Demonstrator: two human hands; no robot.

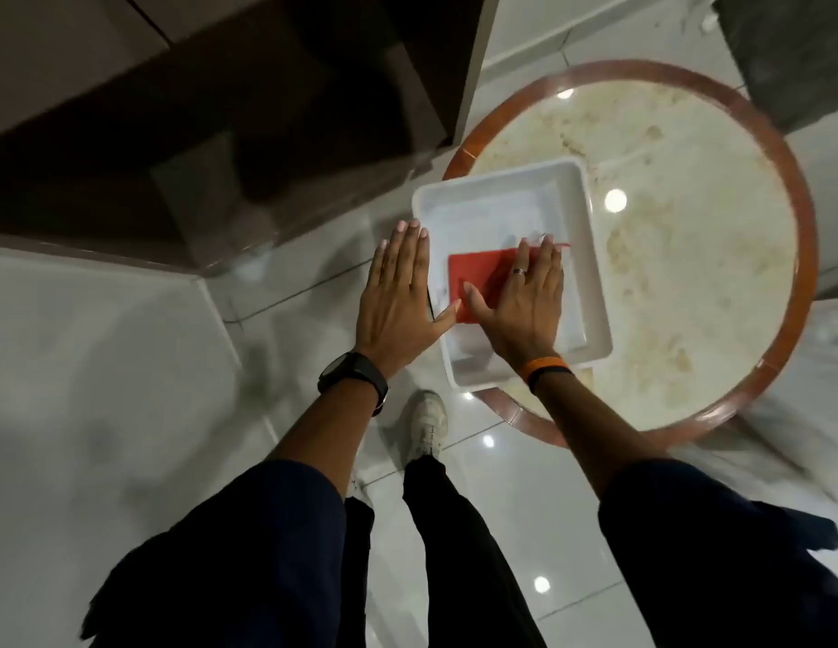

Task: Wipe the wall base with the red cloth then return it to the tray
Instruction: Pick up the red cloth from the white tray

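Observation:
A folded red cloth [475, 278] lies flat inside a white rectangular tray [590, 254] that sits on the left part of a round table. My right hand [524, 301] is spread palm down over the right half of the cloth, fingers straight; whether it touches the cloth I cannot tell. My left hand [400, 292] hovers flat and open over the tray's left rim, its thumb tip close to the cloth's lower left corner. Neither hand grips anything.
The round table [688, 217] has a mottled cream top and a reddish-brown rim. A dark brown wall or cabinet [197, 123] stands to the upper left, meeting glossy white floor tiles [104, 390]. My shoe [426, 423] is below the table edge.

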